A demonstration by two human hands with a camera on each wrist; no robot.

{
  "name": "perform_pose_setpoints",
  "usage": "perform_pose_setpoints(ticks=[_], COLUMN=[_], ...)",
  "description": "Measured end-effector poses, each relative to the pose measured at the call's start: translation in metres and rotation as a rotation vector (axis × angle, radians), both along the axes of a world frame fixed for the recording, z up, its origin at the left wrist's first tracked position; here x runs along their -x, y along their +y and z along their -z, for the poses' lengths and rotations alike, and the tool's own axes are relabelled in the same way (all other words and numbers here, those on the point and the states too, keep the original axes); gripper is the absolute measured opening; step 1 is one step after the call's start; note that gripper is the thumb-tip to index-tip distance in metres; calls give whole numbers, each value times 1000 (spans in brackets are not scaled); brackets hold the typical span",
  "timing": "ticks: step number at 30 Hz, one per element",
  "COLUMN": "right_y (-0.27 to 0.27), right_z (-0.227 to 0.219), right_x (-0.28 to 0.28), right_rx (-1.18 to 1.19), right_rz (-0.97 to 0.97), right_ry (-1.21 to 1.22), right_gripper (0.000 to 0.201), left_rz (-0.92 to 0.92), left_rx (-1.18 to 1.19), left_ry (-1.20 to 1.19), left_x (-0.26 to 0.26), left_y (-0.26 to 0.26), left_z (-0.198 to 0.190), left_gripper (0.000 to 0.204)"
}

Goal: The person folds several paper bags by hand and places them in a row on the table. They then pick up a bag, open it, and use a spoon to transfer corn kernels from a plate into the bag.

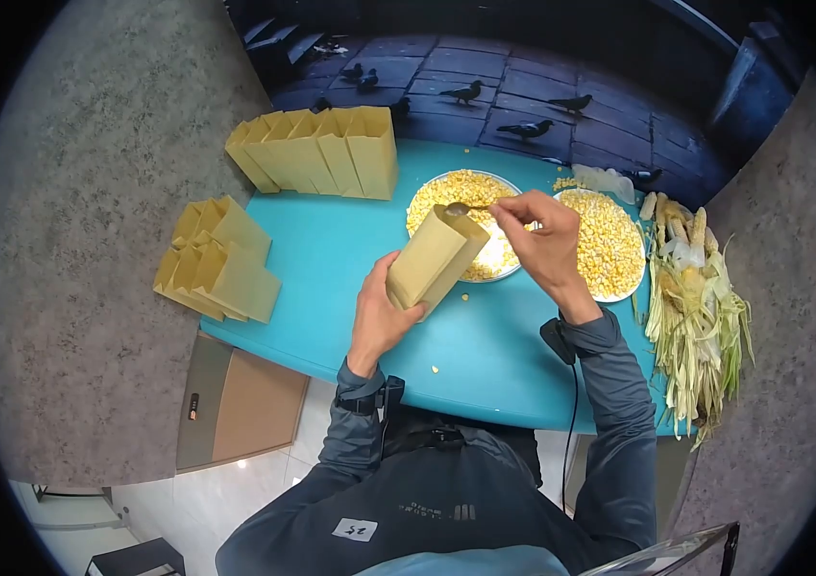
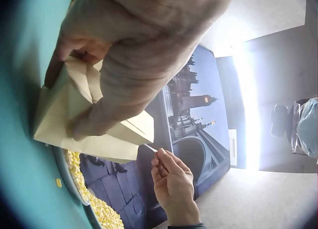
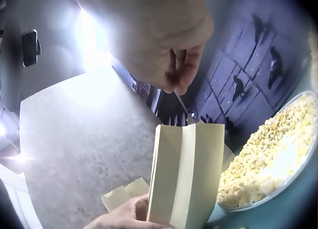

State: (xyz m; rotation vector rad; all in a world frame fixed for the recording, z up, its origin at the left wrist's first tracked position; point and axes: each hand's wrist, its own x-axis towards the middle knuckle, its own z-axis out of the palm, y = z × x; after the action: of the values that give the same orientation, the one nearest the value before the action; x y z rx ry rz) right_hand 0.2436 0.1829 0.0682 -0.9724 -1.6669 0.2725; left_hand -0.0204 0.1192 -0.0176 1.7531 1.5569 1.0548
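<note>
My left hand grips a tan paper bag around its lower part, and the bag leans to the right with its mouth up. Between thumb and fingers my right hand pinches the handle of a small metal spoon, whose bowl is at the bag's mouth. In the left wrist view the bag lies in the left hand, and the right hand holds the thin handle beyond. The right wrist view shows the handle reaching the bag's top edge. What the bag contains is hidden.
Behind the bag stands a plate of corn kernels, with a second plate of kernels to its right. Corn husks lie at the table's right edge. Upright paper bags stand in two groups, back left and left. Loose kernels dot the teal table.
</note>
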Motion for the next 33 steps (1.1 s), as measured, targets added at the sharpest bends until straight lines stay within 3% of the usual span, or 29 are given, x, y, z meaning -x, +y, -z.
perform_pose_setpoints(ticks=[1,3,5,7,9,12,17,19,23,29,33], right_y=[1,5,19,30,37,39,41,44,54,46,39], right_z=[1,9,31,56,81,96,100,100,116,82,36], right_x=[-3,-10,-25,-42,-47,-33,4,12,3,-21,-31], right_rx=[3,222,273,346,358,586,641,783,819,752,659], right_rz=[0,49,95,326,370,280,188,66,38,64,55], right_ry=[-1,297,324,-2,-30,247,342,586,694,731,699], right_gripper=[9,9,10,12,14,15,13,12,13,12,14], left_rz=[-9,-17,-41,-73,-103,-152,-152,-149,-147,-134,-90], left_rx=[0,7,-8,-26,-51,-13,-5,9,5,1,-23], left_ry=[-20,-39,-77,-76,-76,-176,-150,-165,-150,-99,-79], left_x=[1,4,8,13,19,32,36,34,34,28,18], left_y=[0,1,1,1,3,6,6,5,1,2,7], left_z=[0,0,0,2,5,11,11,10,9,2,4], left_gripper=[88,87,85,83,81,80,80,80,81,80,80])
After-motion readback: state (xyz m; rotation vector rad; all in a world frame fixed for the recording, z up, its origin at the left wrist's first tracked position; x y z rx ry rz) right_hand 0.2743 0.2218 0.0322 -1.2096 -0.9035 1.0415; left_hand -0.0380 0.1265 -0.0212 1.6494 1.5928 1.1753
